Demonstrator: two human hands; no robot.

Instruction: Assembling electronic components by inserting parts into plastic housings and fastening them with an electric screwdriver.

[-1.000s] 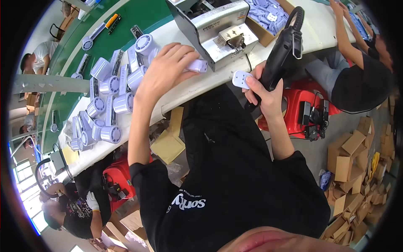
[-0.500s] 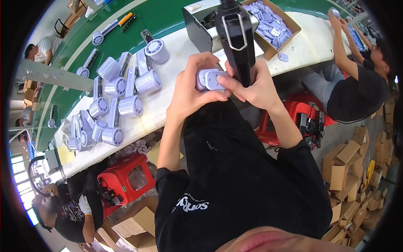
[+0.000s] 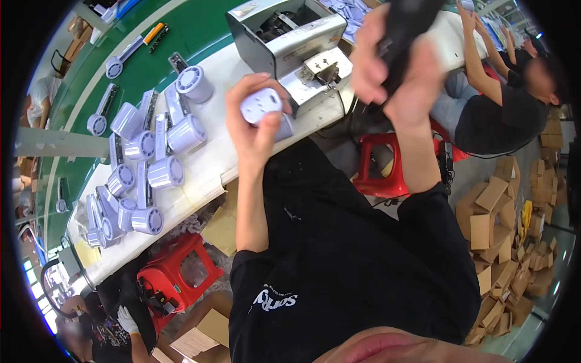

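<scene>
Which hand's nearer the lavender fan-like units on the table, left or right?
Left. The left hand is right of the fan-like units, holding a lavender piece; the right hand, gripping a black tool, is farther right, past the metal machine.

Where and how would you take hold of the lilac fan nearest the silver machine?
I'd grip the fan by its round head, from the right, spanning its smooth wall. That side faces bare bench, while another fan lies close on its near side. The handle looks a poorer choice: it points to the far side and shows dark inner parts.
</scene>
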